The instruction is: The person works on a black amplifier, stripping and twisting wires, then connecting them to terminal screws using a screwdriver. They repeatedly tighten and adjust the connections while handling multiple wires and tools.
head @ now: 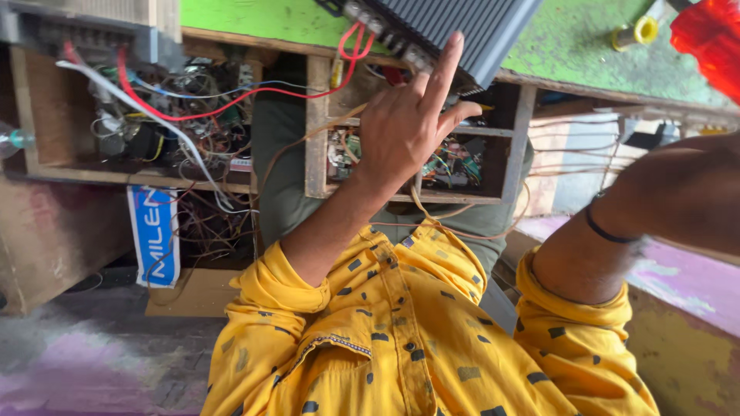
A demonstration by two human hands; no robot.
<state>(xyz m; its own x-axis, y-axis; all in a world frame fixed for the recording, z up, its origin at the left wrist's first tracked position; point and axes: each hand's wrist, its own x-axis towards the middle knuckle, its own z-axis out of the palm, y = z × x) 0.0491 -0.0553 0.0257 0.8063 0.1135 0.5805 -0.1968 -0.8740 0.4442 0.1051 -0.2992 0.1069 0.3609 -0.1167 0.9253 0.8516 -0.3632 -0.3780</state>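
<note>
Currently the left hand [405, 127], fingers spread and index raised against the ribbed black amplifier [447, 27] overhanging the green tabletop [254, 19], could snag the red wires [354, 46] and tip it; the right hand's fingers are out of view.

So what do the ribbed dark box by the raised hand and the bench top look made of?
The ribbed box looks like dark, matt finned metal, though moulded plastic is possible. The bench top looks like wood painted green: the paint is worn and a bare wooden edge shows. The left hand reaches toward the box.
</note>
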